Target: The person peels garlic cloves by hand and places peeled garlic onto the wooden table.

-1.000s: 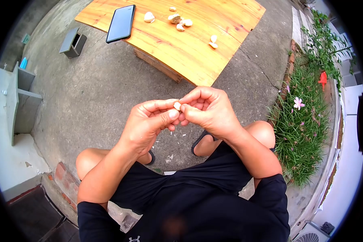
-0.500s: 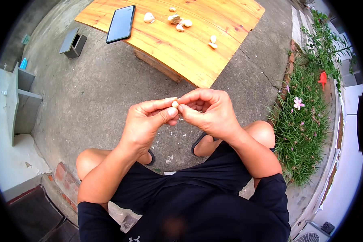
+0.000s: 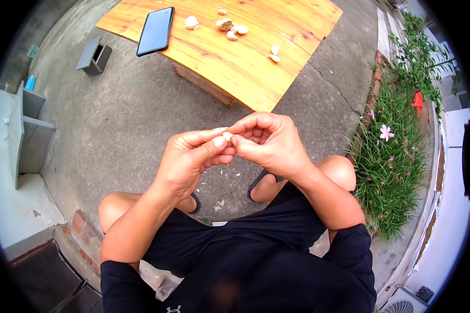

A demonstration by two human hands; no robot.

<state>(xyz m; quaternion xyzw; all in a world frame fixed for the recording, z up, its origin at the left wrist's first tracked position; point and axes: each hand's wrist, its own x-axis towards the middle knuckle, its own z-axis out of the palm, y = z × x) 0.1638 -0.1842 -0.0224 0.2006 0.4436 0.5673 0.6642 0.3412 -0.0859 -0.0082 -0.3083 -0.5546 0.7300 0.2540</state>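
Between the fingertips of both hands is a small pale garlic clove (image 3: 227, 136), mostly covered by the fingers. My left hand (image 3: 190, 154) pinches it from the left with thumb and forefinger. From the other side, my right hand (image 3: 269, 138) grips it with thumb and forefinger, its other fingers curled in. Both hands are above the concrete ground, just short of the wooden table (image 3: 250, 78). On that table lie a whitish garlic piece (image 3: 191, 23), a cluster of several garlic cloves (image 3: 232, 35), and two peeled-looking cloves (image 3: 274, 53) nearer the right edge.
A dark-framed phone (image 3: 155, 31) lies at the table's left side. A grey box (image 3: 94, 56) stands on the ground to the left. Grass with pink flowers (image 3: 389, 161) grows behind a brick edging at the right. My knees flank the hands.
The fingers of both hands have shifted slightly around the clove, and the left hand's lower fingers show more. The things on the table have stayed put.
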